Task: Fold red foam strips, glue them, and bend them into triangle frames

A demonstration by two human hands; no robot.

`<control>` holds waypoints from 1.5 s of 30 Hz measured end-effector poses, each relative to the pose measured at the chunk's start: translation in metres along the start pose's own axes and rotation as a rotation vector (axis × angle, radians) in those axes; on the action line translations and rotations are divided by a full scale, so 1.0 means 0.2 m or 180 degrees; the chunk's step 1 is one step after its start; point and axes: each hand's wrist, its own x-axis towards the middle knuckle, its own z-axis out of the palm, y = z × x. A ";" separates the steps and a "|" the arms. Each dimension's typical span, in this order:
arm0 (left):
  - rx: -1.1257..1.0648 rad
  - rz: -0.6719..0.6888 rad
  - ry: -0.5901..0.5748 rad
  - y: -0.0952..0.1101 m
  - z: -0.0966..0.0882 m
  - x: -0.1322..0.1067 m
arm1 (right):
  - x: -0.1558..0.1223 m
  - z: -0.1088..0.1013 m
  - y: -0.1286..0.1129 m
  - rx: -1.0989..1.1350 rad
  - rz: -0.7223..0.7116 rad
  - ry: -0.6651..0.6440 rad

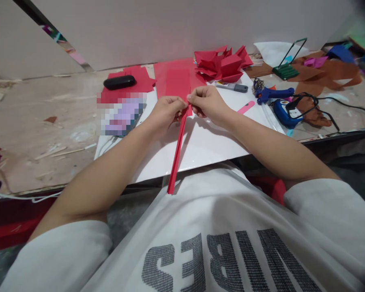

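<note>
Paper strip [177, 156] is judged light, thin, floppy, crease-prone | upper end is pinched by left hand [166, 111] and right hand [207, 103] | is best held near fold

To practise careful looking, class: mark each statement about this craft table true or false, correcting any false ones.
1. The left hand and right hand both pinch the top of a long red paper strip. True.
2. The strip lies over a black board. False: it is a white board.
3. The black case rests on red paper sheets. True.
4. The glue gun lies left of the hands. False: the blue glue gun is to their right.
5. A pile of folded red paper sits beyond the hands. True.
</note>
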 end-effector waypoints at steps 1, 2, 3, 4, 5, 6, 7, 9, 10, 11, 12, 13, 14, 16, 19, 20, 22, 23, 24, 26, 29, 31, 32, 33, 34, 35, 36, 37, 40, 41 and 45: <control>0.0011 0.0005 0.0015 0.00 0.00 0.00 | 0.00 0.00 -0.01 0.0024 0.0040 -0.0022; 0.0016 0.0014 0.0027 0.00 0.00 0.00 | 0.00 0.00 -0.01 0.0061 0.0090 -0.0037; 0.0018 0.0021 0.0042 0.00 0.00 0.00 | -0.01 0.00 -0.02 0.0106 0.0143 -0.0049; 0.0023 0.0025 0.0053 -0.01 -0.01 0.00 | -0.01 0.00 -0.03 0.0155 0.0181 -0.0053; 0.0031 0.0037 0.0071 -0.01 -0.01 0.01 | -0.01 0.00 -0.03 0.0204 0.0197 -0.0048; 0.0046 0.0057 0.0084 -0.01 -0.01 0.01 | -0.02 0.00 -0.03 0.0236 0.0189 -0.0038; 0.0070 0.0074 0.0079 0.00 -0.01 0.01 | -0.02 0.00 -0.03 0.0240 0.0157 -0.0030; 0.0140 0.0088 0.0022 0.00 0.00 0.01 | -0.02 0.00 -0.01 0.0168 0.0054 0.0003; 0.0178 0.0083 -0.0007 0.00 0.01 0.01 | -0.02 0.00 0.00 0.0116 0.0009 0.0042; 0.0213 0.0068 -0.0023 0.00 0.01 0.01 | -0.01 0.00 0.01 0.0074 -0.0018 0.0094; 0.0242 0.0049 -0.0019 0.01 0.02 0.01 | -0.01 0.00 0.02 0.0052 -0.0027 0.0154; 0.0264 0.0036 0.0010 0.01 0.03 0.00 | 0.00 0.00 0.02 0.0050 -0.0018 0.0217; 0.0283 0.0031 0.0053 0.01 0.03 0.00 | 0.01 -0.01 0.03 0.0055 -0.0001 0.0273; 0.0320 0.0028 0.0146 0.02 0.04 0.00 | 0.04 -0.03 0.03 0.0070 0.0003 0.0415; 0.0308 -0.0003 0.0182 0.03 0.04 0.00 | 0.07 -0.06 0.02 0.0127 0.0045 0.0668; 0.0285 -0.0018 0.0152 0.03 0.04 -0.01 | 0.07 -0.07 0.01 0.0157 0.0089 0.0726; 0.0251 -0.0004 0.0092 0.02 0.03 -0.01 | 0.07 -0.07 0.01 0.0217 0.0198 0.0734; 0.0247 0.0031 0.0082 0.02 0.03 -0.01 | 0.07 -0.07 0.01 0.0248 0.0238 0.0685; 0.0251 0.0072 0.0085 0.02 0.03 -0.01 | 0.06 -0.06 0.01 0.0275 0.0283 0.0600; 0.0271 0.0127 0.0102 0.00 0.03 0.00 | 0.03 -0.04 0.03 0.0323 0.0385 0.0362; 0.0373 0.0116 0.0040 -0.02 0.03 0.00 | 0.00 0.01 0.07 0.0389 0.0483 0.0160; 0.0489 0.0080 -0.0045 -0.03 0.02 0.00 | 0.00 0.02 0.08 0.0415 0.0485 0.0262; 0.0533 0.0062 -0.0091 -0.03 0.02 0.00 | 0.01 0.02 0.09 0.0406 0.0485 0.0356; 0.0557 0.0047 -0.0124 -0.03 0.02 0.00 | 0.01 0.02 0.09 0.0387 0.0492 0.0447; 0.0557 0.0032 -0.0140 -0.03 0.02 0.00 | 0.02 0.01 0.09 0.0366 0.0504 0.0511; 0.0540 0.0021 -0.0143 -0.03 0.02 0.00 | 0.03 0.00 0.09 0.0353 0.0515 0.0529; 0.0519 0.0012 -0.0144 -0.03 0.02 0.00 | 0.04 -0.02 0.09 0.0354 0.0525 0.0489; 0.0500 0.0000 -0.0150 -0.02 0.02 0.00 | 0.05 -0.03 0.09 0.0363 0.0523 0.0406; 0.0467 -0.0021 -0.0224 -0.01 0.02 -0.01 | 0.05 -0.04 0.08 0.0375 0.0405 0.0140; 0.0437 -0.0030 -0.0246 -0.01 0.02 -0.01 | 0.04 -0.04 0.08 0.0376 0.0343 0.0097; 0.0362 -0.0136 -0.0191 0.00 0.02 -0.02 | 0.03 -0.02 0.06 0.0439 0.0310 0.0216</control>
